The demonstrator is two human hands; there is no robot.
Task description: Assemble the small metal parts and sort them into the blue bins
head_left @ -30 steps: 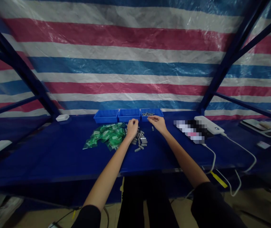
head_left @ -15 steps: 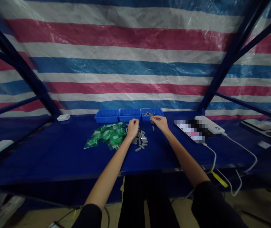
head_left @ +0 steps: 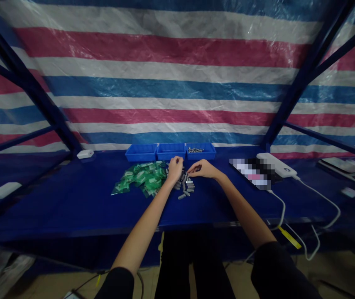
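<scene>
A pile of small grey metal cylinders [head_left: 190,185] lies on the blue table. My left hand [head_left: 175,169] is over the pile's upper left part, its fingers curled and closed; whatever they hold is hidden. At the right side of the pile, my right hand [head_left: 204,168] reaches in with thumb and fingers close together in a pinch. Its fingertips touch or nearly touch the cylinders, and anything between them is too small to make out. Green clear plastic bags [head_left: 143,176] are heaped just left of my left hand.
Three blue bins stand in a row behind: a left bin [head_left: 140,156], a middle bin [head_left: 170,150] and a right bin [head_left: 210,156] holding small metal parts [head_left: 195,150]. At right lie a phone [head_left: 252,174], a white power bank [head_left: 277,165], cables and a scale [head_left: 347,168].
My right hand has moved left and toward me, from the right bin's front edge to the cylinder pile. It now covers where a lone cylinder lay. My left hand has hardly moved.
</scene>
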